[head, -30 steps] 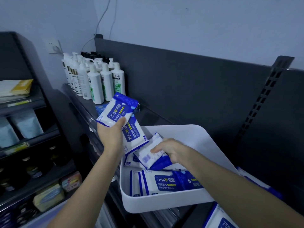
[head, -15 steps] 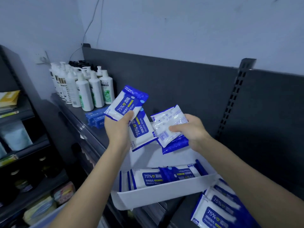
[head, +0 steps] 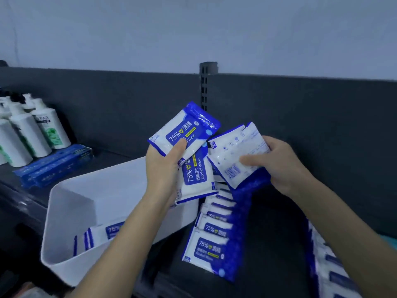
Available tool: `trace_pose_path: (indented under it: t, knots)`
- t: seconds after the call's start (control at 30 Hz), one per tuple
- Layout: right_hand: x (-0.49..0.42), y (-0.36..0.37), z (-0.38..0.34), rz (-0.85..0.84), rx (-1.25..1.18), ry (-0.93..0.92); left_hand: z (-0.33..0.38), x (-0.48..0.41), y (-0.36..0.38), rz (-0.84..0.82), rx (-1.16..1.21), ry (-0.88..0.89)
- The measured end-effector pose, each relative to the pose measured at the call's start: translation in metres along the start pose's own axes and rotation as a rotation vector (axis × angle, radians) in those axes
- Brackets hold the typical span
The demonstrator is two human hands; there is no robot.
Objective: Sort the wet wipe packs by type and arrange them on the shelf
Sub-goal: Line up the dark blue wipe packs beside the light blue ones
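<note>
While both hands are held above the shelf [head: 275, 237], each one grips wipe packs.

Left hand [head: 163, 171]: fingers curled round two packs fanned apart, thumb across the front of the upper pack [head: 189, 127]. The lower pack [head: 196, 179] hangs below it. The label "75% Alcohol Wipes" is readable on the lower pack and in part on the upper one.

Right hand [head: 287, 166]: thumb and fingers pinch a third pack [head: 234, 153], back side facing up, barcode showing. Its left edge meets the lower pack. Blue film shows beneath it; whether that is a further pack, I cannot tell.

White bin [head: 71, 216] sits at the front edge of the shelf, left of the hands. One pack in the bin [head: 101, 233] lies against its near wall.

Just right of the bin, a row of packs [head: 214, 235] lies overlapped on the shelf, running from the front toward the back panel [head: 129, 104]. A second row [head: 330, 267] lies near the right edge, blurred.

At the left end of the shelf stand white bottles [head: 25, 130], with flat blue boxes [head: 55, 166] just beside them.
</note>
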State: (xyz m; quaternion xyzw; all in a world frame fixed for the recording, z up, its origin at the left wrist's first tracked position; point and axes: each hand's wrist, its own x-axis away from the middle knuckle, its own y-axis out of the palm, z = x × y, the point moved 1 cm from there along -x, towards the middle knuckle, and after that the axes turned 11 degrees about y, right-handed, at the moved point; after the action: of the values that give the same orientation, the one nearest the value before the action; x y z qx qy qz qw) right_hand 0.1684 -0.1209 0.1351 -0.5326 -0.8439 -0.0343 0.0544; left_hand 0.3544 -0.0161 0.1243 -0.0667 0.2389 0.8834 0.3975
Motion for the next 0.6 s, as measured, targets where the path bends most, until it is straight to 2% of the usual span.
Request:
trace_pose_path:
  t: [0.3,0.5,0.6]
  knots:
    - [0.042,-0.118,0.074,0.206,-0.022,0.255,-0.107,0.069,0.077,-0.190,-0.039,-0.294]
    - [0.067,-0.190,0.114,0.252,-0.095,0.453,-0.152,0.104,0.113,-0.281,-0.054,-0.484]
    - [0.073,-0.214,0.129,0.281,-0.046,0.503,-0.167,0.118,0.127,-0.316,-0.082,-0.544]
